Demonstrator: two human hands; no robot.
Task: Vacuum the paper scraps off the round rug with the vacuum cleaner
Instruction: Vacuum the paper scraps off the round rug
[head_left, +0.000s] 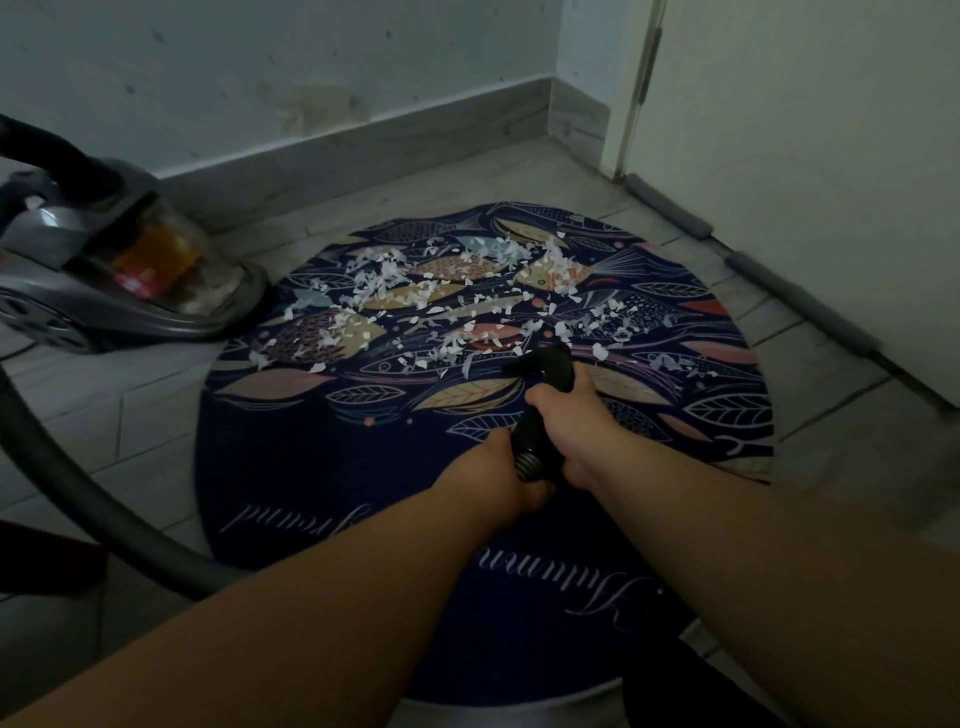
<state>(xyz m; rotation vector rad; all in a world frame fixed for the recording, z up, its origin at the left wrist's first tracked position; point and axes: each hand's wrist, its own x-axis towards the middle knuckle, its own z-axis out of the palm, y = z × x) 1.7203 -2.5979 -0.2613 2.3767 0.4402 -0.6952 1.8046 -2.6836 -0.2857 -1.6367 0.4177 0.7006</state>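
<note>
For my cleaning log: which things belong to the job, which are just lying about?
Job: round dark blue patterned rug, white paper scraps, grey canister vacuum cleaner, dark hose, black handle held by left hand, right hand.
Lying about: grey foam strips, white door, grey skirting board.

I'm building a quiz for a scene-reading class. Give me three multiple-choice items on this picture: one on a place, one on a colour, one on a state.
1. Where does the vacuum cleaner stand? A) on the rug's middle B) on the floor left of the round rug C) on a shelf
2. What colour are the paper scraps? A) white B) red C) black
3. How is the hose handle held? A) by nobody B) by one hand only C) by both hands

Answers: 1 B, its body sits on the floor by the rug's left edge. 2 A, white bits lie over the far half. 3 C, the left hand and right hand both grip it.
</note>
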